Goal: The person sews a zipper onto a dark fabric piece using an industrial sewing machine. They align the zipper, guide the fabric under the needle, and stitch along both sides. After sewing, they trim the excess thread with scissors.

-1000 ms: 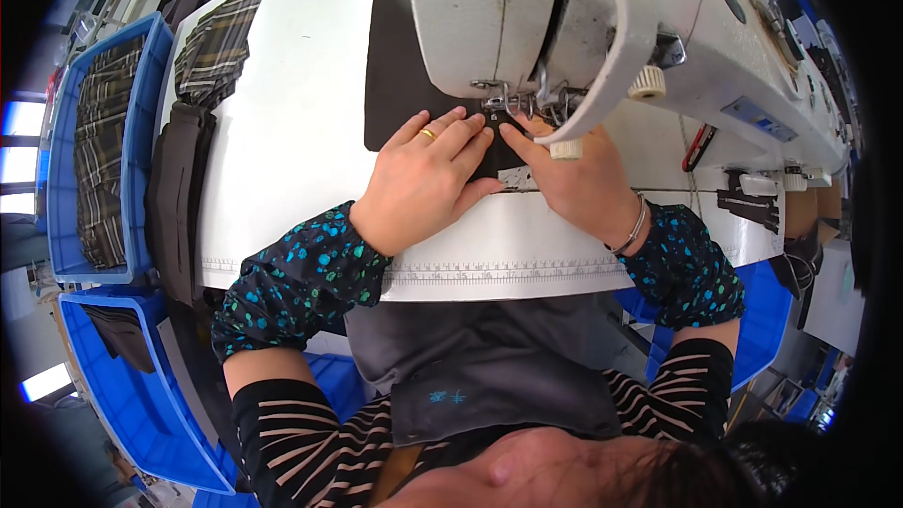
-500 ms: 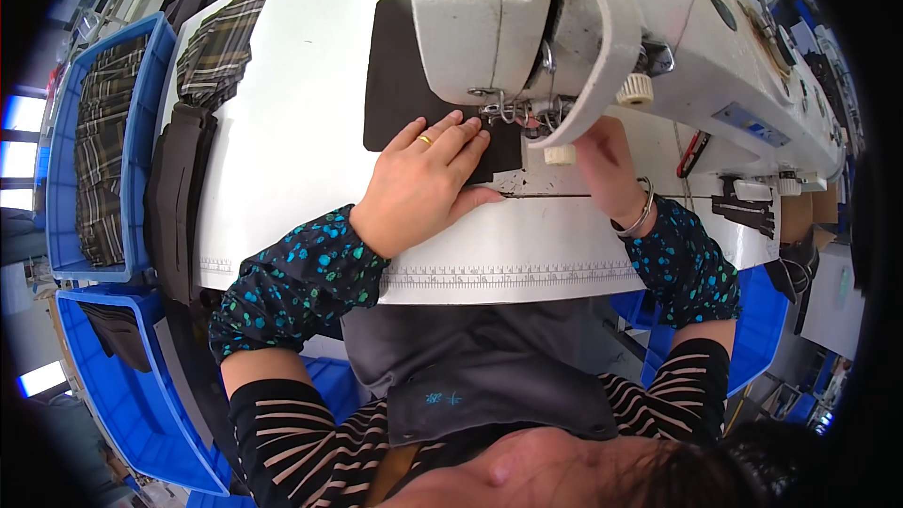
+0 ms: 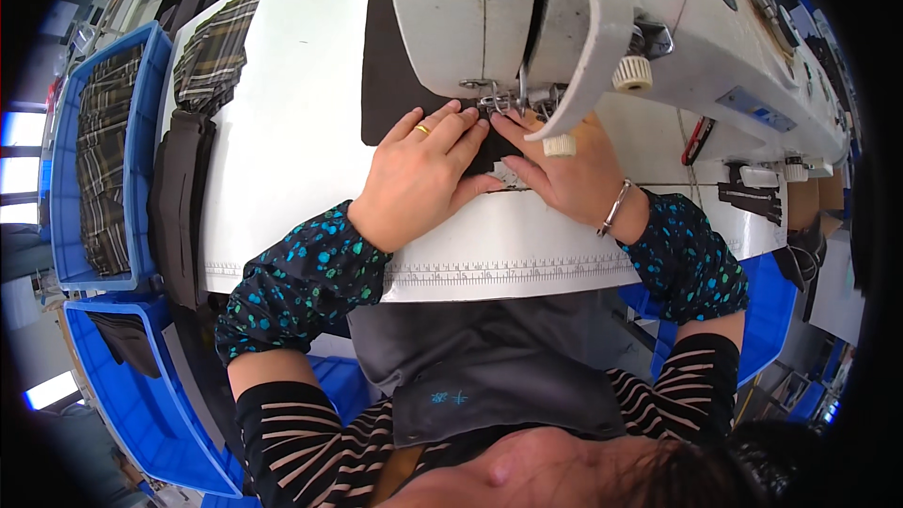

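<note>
Dark brown cloth (image 3: 388,80) fills the working spot in the head view — matt, plain and flat, its upper left corner rounded, its far side hidden under the white sewing machine (image 3: 442,28). It lies on the white table (image 3: 292,132), reaching the metal presser foot (image 3: 497,103). The left hand (image 3: 409,177) rests palm down on it, fingers extended and gripping nothing. The right hand (image 3: 576,167) touches it beside the foot, thumb and forefinger spread — its other fingers are partly hidden behind the machine's curved guard (image 3: 602,47).
</note>
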A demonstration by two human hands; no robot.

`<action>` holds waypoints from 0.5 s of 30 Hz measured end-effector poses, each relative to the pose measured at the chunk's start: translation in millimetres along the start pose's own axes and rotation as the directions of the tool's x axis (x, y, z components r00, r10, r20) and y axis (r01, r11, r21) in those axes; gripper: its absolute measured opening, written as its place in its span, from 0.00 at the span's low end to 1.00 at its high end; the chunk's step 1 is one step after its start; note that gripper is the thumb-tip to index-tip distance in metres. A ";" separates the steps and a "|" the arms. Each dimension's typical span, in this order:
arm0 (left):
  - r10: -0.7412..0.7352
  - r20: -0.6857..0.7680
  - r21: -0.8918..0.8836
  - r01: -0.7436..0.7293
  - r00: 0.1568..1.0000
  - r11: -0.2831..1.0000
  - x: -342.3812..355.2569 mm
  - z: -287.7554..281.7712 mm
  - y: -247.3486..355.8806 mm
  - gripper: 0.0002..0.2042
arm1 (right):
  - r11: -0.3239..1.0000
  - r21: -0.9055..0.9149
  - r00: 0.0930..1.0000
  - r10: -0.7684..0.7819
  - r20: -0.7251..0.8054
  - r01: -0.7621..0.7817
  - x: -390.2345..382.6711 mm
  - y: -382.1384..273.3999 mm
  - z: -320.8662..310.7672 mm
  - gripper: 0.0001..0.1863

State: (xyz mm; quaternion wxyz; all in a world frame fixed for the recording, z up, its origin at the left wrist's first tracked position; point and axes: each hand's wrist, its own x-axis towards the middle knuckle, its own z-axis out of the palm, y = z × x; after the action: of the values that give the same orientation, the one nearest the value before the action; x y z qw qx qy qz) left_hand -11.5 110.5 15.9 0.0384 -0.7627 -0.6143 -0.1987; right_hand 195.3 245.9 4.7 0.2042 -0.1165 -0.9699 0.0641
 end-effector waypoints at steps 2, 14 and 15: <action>-0.002 0.000 0.001 0.002 1.000 1.000 0.6 -0.1 -0.6 0.30 | 1.000 0.005 1.000 -0.009 -0.010 0.009 1.6 1.0 -0.2 0.24; -0.015 0.023 -0.022 0.015 1.000 1.000 2.0 -2.1 -1.6 0.30 | 1.000 0.018 0.999 0.008 0.038 -0.008 1.8 1.2 -0.8 0.24; -0.017 0.026 -0.025 0.018 1.000 1.000 1.8 -2.1 -1.5 0.30 | 1.000 0.019 0.998 0.012 0.055 -0.013 1.7 1.2 -0.8 0.24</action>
State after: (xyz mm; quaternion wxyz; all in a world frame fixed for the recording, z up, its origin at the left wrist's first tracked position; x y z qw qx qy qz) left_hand -13.1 111.8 18.2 0.0191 -0.7603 -0.6188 -0.1968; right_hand 194.4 247.6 5.9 0.1781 -0.1186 -0.9737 0.0779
